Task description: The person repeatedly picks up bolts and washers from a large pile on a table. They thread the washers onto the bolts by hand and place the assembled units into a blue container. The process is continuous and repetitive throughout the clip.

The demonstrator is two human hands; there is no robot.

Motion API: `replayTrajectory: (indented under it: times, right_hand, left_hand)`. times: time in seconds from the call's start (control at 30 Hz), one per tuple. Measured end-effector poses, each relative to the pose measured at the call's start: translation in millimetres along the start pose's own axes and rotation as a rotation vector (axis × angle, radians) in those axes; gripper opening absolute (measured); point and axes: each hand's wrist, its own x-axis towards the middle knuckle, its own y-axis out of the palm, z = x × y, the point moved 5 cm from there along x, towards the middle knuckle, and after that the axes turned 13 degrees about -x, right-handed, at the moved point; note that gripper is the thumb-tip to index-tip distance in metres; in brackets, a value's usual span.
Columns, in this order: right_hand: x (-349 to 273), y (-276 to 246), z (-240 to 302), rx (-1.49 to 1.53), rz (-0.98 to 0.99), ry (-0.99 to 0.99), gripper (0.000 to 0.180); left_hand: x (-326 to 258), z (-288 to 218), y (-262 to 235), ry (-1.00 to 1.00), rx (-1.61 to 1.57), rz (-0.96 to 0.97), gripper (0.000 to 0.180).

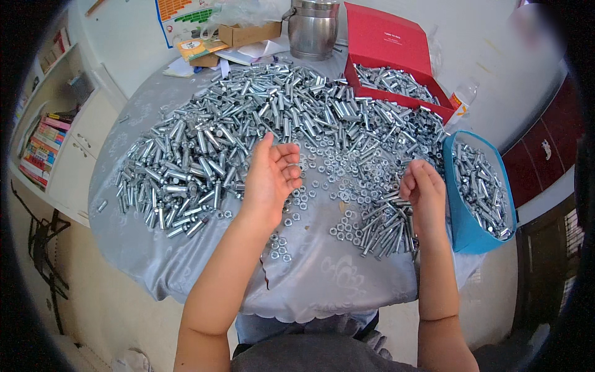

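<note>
My left hand [271, 178] is raised over the middle of the table, palm turned inward and fingers apart, with nothing visible in it. Beneath and beside it lie loose hex nuts [302, 197]. To its left spreads a large heap of metal sleeve anchors [186, 164]. My right hand [425, 193] hovers above the right side with its fingers curled together; whatever they hold, if anything, is hidden. Nearest to it is a small fan of long thin bolts [387, 230], with another patch of nuts [347, 226] on their left.
A blue bin [462, 239] full of bolts stands at the right edge. Behind it, an open red box [396, 40] holds metal pieces, near a plastic bottle [463, 96]. A steel pot [313, 31] and cardboard box [248, 34] stand at the back of the cloth-covered table [322, 285].
</note>
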Motion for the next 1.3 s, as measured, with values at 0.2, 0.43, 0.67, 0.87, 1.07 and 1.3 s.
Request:
replayTrajectory:
  times: [0.2,0.43,0.67,0.87,1.07,1.3]
  right_hand:
    - [7,-17,2,0.028,-0.055,-0.029,0.016]
    - [8,-20,8,0.067,-0.117,-0.071,0.019]
    - [8,-13,-3,0.046,-0.078,-0.015,0.019]
    - [4,-4,-2,0.093,-0.058,-0.005,0.017]
    - [3,-4,0,0.105,-0.048,-0.004,0.017]
    - [1,-2,0,0.094,-0.039,-0.001,0.019]
  left_hand:
    - [-8,2,18,0.048,0.237,0.093,0.034]
    - [-37,32,49,0.718,1.315,0.534,0.022]
    - [-54,73,52,0.932,1.54,0.817,0.037]
    - [-51,75,53,0.893,1.52,0.825,0.028]
    - [-51,75,54,0.818,1.476,0.827,0.023]
    - [-50,75,53,0.762,1.476,0.808,0.023]
